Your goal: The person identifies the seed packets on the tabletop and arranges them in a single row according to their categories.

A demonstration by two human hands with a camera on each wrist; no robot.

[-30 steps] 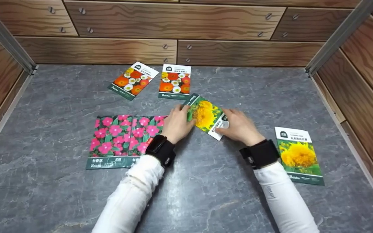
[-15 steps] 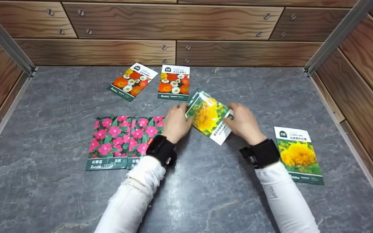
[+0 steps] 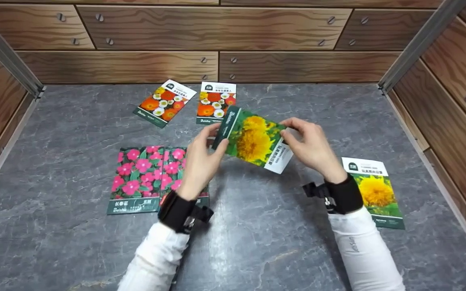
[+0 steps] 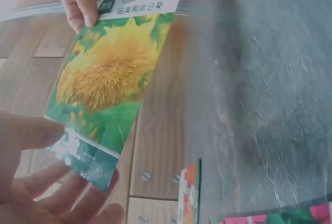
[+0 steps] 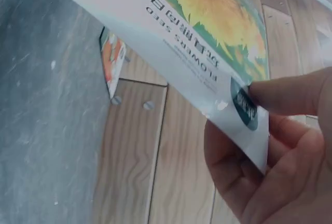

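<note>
A sunflower seed packet (image 3: pixel 255 139) is held tilted above the grey surface between both hands, yellow bloom facing up. My left hand (image 3: pixel 202 159) pinches its dark green end, thumb on the front and fingers behind. At the white end, my right hand (image 3: pixel 312 143) grips the corner between thumb and fingers. The right wrist view shows the right thumb over the dark logo of the packet (image 5: pixel 187 58), which bows slightly. In the left wrist view the packet (image 4: pixel 109 73) stretches from one hand to the other.
Two pink-flower packets (image 3: pixel 136 173) lie side by side at left, partly under the left arm. Two orange-poppy packets (image 3: pixel 165 103) lie at the back. Another sunflower packet (image 3: pixel 378 194) lies by the right forearm. Wood-patterned walls (image 3: pixel 156 28) bound the surface.
The sunflower packet has risen off the surface and tilted, held in both hands. My left hand has shifted left around its green end. The other packets lie as before.
</note>
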